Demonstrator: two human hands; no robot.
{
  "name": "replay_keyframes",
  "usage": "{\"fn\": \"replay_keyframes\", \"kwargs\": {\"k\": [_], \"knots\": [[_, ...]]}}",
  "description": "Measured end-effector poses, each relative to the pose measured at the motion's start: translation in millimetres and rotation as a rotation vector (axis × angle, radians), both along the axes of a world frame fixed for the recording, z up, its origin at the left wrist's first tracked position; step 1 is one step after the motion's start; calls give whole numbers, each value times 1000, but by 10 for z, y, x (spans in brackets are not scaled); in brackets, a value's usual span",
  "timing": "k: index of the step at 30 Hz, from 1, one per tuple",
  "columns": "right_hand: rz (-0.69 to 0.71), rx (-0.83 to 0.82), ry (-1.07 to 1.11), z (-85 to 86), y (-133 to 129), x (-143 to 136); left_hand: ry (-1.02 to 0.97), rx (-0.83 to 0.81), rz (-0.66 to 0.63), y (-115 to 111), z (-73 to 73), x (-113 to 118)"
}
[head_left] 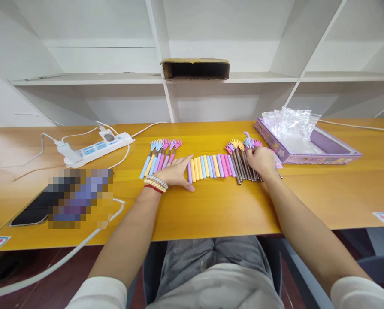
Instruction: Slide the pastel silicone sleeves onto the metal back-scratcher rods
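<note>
Claw-headed metal rods [240, 165] are laid side by side on the surface [211, 214], just right of a row of pastel handles [213, 166]. The right hand [261, 161] is curled over the rods' far side; whether one is gripped cannot be told. The left hand [176, 173] is spread open at the row's left end, beside handled claw scratchers [161, 161]. Clear plastic bags [291, 124] are held in a purple tray [320, 159].

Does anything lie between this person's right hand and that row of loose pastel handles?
Yes: metal rods with hand-shaped ends lie between the right hand and the pastel handles. The left hand is beside the row's other end, with nothing visible between them.
</note>
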State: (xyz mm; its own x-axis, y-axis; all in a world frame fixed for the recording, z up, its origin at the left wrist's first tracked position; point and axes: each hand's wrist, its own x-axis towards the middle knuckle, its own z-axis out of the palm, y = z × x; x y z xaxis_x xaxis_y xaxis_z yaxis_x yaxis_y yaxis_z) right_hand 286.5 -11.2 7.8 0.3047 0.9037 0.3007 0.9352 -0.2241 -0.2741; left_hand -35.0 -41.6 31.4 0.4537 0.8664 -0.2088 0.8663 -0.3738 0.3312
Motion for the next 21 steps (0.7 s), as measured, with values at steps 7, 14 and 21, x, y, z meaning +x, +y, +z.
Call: {"fn": "replay_keyframes", "kwargs": {"k": [7, 14, 21], "knots": [[14, 161, 152, 32, -16, 19, -8, 3, -10, 13, -15, -26], [69, 286, 353, 59, -30, 32, -57, 9, 57, 17, 0, -78], [312, 348, 534, 64, -128, -82, -455, 111, 75, 16, 71, -46]]}}
